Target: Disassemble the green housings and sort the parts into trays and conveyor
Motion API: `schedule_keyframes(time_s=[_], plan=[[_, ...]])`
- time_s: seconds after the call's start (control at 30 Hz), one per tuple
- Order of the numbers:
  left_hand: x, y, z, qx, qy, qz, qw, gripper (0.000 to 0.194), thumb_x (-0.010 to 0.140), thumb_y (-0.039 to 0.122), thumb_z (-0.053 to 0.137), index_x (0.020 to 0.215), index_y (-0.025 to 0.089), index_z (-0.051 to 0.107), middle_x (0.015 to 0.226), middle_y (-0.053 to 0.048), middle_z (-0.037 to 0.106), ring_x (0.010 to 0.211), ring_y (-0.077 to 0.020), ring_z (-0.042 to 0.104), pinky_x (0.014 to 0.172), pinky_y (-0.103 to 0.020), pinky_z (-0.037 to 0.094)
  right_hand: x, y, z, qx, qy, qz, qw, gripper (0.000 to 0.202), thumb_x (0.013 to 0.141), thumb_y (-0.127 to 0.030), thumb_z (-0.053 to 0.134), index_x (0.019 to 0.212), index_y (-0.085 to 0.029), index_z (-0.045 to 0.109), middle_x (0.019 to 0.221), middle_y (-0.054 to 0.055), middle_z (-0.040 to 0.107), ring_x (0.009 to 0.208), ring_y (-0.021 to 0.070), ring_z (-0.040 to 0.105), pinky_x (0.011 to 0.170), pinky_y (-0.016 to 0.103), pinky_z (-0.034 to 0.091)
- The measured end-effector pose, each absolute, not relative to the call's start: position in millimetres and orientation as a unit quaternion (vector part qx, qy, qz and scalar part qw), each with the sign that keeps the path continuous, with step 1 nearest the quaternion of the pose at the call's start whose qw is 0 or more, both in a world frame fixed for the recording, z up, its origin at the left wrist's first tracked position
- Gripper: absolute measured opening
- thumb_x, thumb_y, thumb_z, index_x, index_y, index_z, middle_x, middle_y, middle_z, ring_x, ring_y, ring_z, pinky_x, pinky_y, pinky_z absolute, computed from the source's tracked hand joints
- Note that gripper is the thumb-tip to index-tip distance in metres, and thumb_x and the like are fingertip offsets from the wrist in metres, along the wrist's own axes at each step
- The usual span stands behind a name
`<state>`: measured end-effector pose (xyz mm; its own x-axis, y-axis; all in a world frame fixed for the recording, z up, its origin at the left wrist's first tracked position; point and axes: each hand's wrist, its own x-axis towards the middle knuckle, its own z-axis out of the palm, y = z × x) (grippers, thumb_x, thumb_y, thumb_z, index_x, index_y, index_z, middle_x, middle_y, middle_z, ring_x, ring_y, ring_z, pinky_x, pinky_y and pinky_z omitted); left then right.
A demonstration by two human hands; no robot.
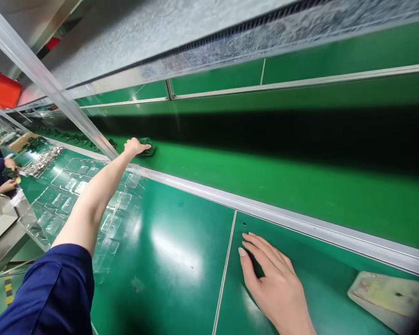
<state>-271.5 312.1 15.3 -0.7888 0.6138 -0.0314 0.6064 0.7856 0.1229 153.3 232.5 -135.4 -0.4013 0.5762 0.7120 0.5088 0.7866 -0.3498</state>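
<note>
My left arm stretches far across to the green conveyor belt (209,172). Its hand (134,146) is closed on the near end of a small, dark, flat piece (147,148), which looks like a circuit board with a shiny edge; the exact kind is unclear. My right hand (274,281) rests palm down over the green tabletop (181,218), fingers extended and holding nothing. Clear plastic blister trays (108,228) lie beneath and beside my left forearm. More dark boards (73,137) are scattered farther along the belt.
A metal rail (230,201) separates tabletop from belt. One slanted clear post (56,83) stands near my left arm. A worn pale block (387,295) sits at the right. Co-workers' hands (10,174) are at far left, near a heap of small metallic parts (43,160). A grey shelf overhangs the belt.
</note>
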Motion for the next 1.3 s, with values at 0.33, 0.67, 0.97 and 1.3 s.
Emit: schedule_keyframes(time_s=[0.33, 0.67, 0.97, 1.3], plan=[[-73.5, 182.2, -15.0, 0.655, 0.741, 0.148, 0.001, 0.040, 0.066, 0.053, 0.077, 0.084, 0.018, 0.071, 0.136, -0.012, 0.050, 0.121, -0.0334, 0.049, 0.107, -0.043, 0.042, 150.1, 230.4, -126.9, -0.351, -0.866, 0.100, 0.342, 0.038, 0.090, -0.039, 0.045, 0.112, -0.016, 0.066, 0.113, 0.015, 0.070, 0.111, 0.0300, 0.064, 0.094, 0.049, 0.050], [19.9, 107.9, -71.9, 0.598, 0.765, 0.240, -0.006, 0.038, 0.077, 0.052, 0.065, 0.091, 0.017, 0.068, 0.130, -0.021, 0.051, 0.113, -0.0394, 0.051, 0.094, -0.057, 0.047, 155.4, 171.2, -119.1, -0.318, -0.896, 0.134, 0.278, 0.083, 0.077, -0.041, 0.062, 0.146, -0.009, 0.030, 0.141, 0.023, 0.048, 0.133, 0.0329, 0.045, 0.106, 0.052, 0.042], [20.9, 99.2, -66.5, 0.573, 0.787, 0.228, -0.001, 0.047, 0.080, 0.055, 0.059, 0.099, 0.012, 0.068, 0.134, -0.025, 0.048, 0.121, -0.0432, 0.048, 0.098, -0.058, 0.043, 154.1, 167.5, -109.1, -0.288, -0.897, 0.170, 0.288, 0.096, 0.072, -0.060, 0.067, 0.143, -0.003, 0.034, 0.143, 0.027, 0.044, 0.136, 0.0370, 0.040, 0.112, 0.057, 0.034], [21.2, 67.7, -68.6, 0.600, 0.756, 0.249, 0.078, 0.065, 0.079, 0.051, 0.065, 0.134, 0.020, 0.049, 0.150, -0.022, 0.037, 0.134, -0.0387, 0.043, 0.103, -0.052, 0.043, 154.2, 171.3, -106.6, -0.339, -0.866, 0.190, 0.314, 0.038, 0.078, -0.025, 0.055, 0.113, -0.011, 0.060, 0.117, 0.017, 0.063, 0.116, 0.0298, 0.055, 0.099, 0.048, 0.046]])
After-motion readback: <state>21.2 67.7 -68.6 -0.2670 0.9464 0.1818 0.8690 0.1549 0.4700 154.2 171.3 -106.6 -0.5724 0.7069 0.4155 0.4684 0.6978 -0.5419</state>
